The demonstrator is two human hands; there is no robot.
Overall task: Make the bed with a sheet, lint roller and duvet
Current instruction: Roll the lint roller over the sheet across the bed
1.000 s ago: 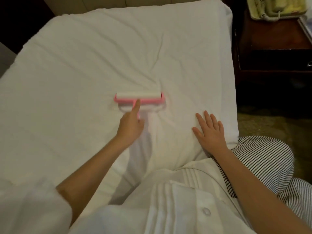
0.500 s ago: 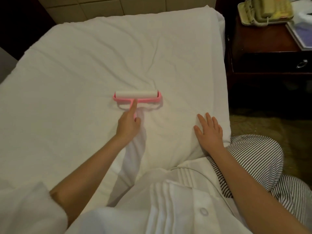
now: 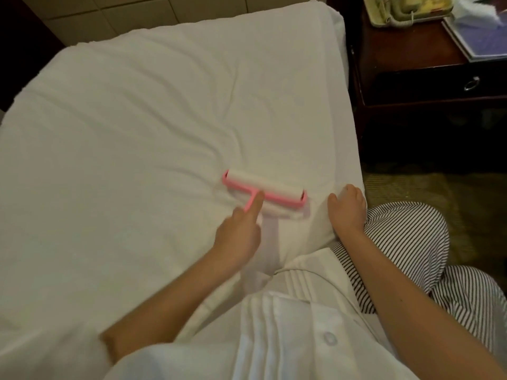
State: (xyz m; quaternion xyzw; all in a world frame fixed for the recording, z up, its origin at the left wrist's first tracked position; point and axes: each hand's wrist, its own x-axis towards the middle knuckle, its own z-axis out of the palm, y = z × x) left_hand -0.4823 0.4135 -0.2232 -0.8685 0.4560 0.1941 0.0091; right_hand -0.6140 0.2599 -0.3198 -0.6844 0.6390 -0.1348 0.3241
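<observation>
A white sheet (image 3: pixel 142 149) covers the bed, wrinkled around the middle. On it lies a pink lint roller (image 3: pixel 264 189) with a white roll, close to the bed's right side. My left hand (image 3: pixel 238 231) grips its pink handle, index finger stretched along the stem. My right hand (image 3: pixel 348 207) rests at the sheet's right edge with its fingers curled over the edge, just right of the roller. No duvet is in view.
A dark wooden nightstand (image 3: pixel 428 86) stands right of the bed, bearing a beige telephone (image 3: pixel 403 8) and a framed card (image 3: pixel 477 37). Patterned carpet (image 3: pixel 428 187) lies below it. A tiled wall (image 3: pixel 115 15) runs behind the bed. My striped trousers (image 3: pixel 406 242) press against the bed's edge.
The lint roller has come back toward me and to the right, turning slightly. My right hand, flat on the sheet before, now has its fingers curled at the sheet's edge.
</observation>
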